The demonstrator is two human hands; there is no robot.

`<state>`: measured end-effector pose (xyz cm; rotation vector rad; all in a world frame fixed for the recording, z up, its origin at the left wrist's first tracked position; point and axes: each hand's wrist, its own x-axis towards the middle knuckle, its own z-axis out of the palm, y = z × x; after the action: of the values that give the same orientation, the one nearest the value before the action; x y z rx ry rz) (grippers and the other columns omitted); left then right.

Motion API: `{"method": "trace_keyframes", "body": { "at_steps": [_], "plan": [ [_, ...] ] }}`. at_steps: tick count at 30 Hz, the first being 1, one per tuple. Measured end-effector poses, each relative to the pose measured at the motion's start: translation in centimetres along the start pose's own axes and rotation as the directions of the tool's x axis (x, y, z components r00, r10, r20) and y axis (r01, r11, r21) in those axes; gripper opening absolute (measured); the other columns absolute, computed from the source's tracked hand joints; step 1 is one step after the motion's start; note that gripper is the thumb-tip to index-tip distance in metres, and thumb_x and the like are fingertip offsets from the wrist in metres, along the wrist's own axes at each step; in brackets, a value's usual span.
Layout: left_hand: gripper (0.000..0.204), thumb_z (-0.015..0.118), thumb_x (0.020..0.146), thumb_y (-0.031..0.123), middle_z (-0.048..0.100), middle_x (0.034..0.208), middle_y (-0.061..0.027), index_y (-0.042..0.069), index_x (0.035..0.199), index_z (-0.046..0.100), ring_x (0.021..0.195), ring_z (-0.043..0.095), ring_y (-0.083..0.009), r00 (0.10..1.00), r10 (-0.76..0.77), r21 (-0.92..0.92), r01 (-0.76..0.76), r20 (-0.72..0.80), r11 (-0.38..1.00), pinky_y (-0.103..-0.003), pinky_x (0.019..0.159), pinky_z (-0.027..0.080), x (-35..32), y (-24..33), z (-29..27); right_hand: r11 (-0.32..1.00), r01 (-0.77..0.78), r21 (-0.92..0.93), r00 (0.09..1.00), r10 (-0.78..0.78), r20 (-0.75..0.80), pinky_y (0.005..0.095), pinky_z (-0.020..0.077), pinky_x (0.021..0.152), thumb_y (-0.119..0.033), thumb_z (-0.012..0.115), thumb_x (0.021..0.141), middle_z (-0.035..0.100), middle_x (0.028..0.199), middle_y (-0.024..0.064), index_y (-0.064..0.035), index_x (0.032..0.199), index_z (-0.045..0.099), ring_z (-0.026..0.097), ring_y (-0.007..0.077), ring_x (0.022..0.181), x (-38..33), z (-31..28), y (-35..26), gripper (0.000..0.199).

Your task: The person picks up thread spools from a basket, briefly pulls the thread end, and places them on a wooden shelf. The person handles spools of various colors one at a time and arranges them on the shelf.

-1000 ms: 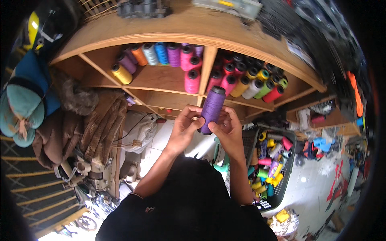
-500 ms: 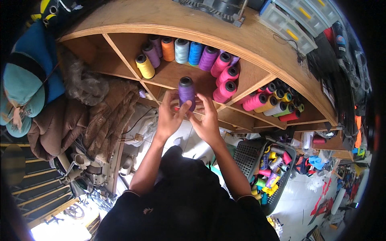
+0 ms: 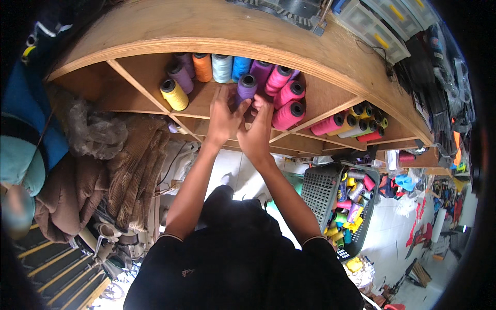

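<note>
A purple thread spool [image 3: 246, 89] stands upright, slightly tilted, inside the middle shelf compartment. Around its lower left side my left hand [image 3: 223, 120] is closed, thumb in front. My right hand [image 3: 256, 129] has its fingers curled in against the spool's lower right side; their tips are partly hidden. Behind it are a light blue spool [image 3: 222, 68], a blue spool [image 3: 241, 67] and an orange spool [image 3: 202, 67]. Several pink spools [image 3: 288, 114] stand close on the right, and a yellow spool [image 3: 174, 94] stands to the left.
Wooden dividers [image 3: 330, 116] frame the compartment. More spools [image 3: 356, 124] lie in the compartment to the right. A dark perforated basket [image 3: 318, 191] of mixed spools stands at my right. Brown cloth [image 3: 137, 165] hangs at the left, and clear drawers [image 3: 385, 36] sit on top.
Both hands have moved forward with the purple spool, from in front of the shelf into the compartment beside the other spools. The view has shifted a little.
</note>
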<state>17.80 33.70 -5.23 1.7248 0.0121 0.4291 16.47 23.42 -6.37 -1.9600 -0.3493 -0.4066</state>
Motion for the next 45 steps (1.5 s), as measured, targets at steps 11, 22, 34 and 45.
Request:
{"method": "trace_keyframes", "body": {
  "at_steps": [11, 22, 34, 45],
  "plan": [
    [0.033, 0.074, 0.079, 0.0, 0.065, 0.094, -0.0158, -0.003, 0.106, 0.056, 0.084, 0.069, -0.0242, 0.991, 0.039, -0.101, -0.026, 0.126, 0.995, -0.034, 0.074, 0.055, 2.1, -2.2, 2.0, 0.981, -0.026, -0.195, 0.999, 0.029, 0.015, 0.0458, 0.0414, 0.093, 0.007, 0.059, 0.071, 0.045, 0.114, 0.0245, 0.0028, 0.121, 0.043, 0.047, 0.0425, 0.109, -0.9, -1.2, 0.5, 0.053],
    [0.011, 0.067, 0.082, -0.004, 0.069, 0.081, -0.0112, -0.001, 0.092, 0.064, 0.072, 0.069, -0.0174, 0.988, 0.096, 0.125, -0.111, 0.122, 0.986, -0.03, 0.065, 0.054, 1.3, -1.7, 1.4, 0.947, -0.033, -0.32, 0.999, 0.039, 0.014, 0.0504, 0.0378, 0.096, 0.008, 0.062, 0.065, 0.042, 0.122, 0.0259, 0.0033, 0.129, 0.042, 0.044, 0.0441, 0.114, -0.7, -0.9, -0.9, 0.067],
    [0.008, 0.064, 0.084, -0.003, 0.07, 0.083, -0.0123, -0.002, 0.092, 0.065, 0.071, 0.069, -0.0188, 0.992, 0.084, 0.125, -0.096, 0.096, 0.988, -0.031, 0.064, 0.053, 1.9, -2.0, 1.4, 0.933, -0.004, -0.359, 0.998, 0.028, 0.063, 0.049, 0.0376, 0.096, 0.007, 0.064, 0.065, 0.038, 0.125, 0.0268, 0.0093, 0.138, 0.032, 0.043, 0.0446, 0.114, -1.2, 0.1, -0.4, 0.08],
    [0.014, 0.067, 0.086, 0.002, 0.069, 0.089, -0.01, -0.002, 0.099, 0.065, 0.084, 0.067, -0.0176, 0.978, 0.077, 0.031, -0.073, -0.195, 0.997, -0.028, 0.073, 0.052, -1.5, -2.1, 1.4, 0.935, -0.024, -0.353, 0.996, 0.054, 0.076, 0.048, 0.04, 0.098, 0.005, 0.061, 0.072, 0.045, 0.125, 0.0251, 0.0063, 0.132, 0.043, 0.047, 0.0442, 0.113, -1.4, -1.3, -0.5, 0.063]
  ]
}}
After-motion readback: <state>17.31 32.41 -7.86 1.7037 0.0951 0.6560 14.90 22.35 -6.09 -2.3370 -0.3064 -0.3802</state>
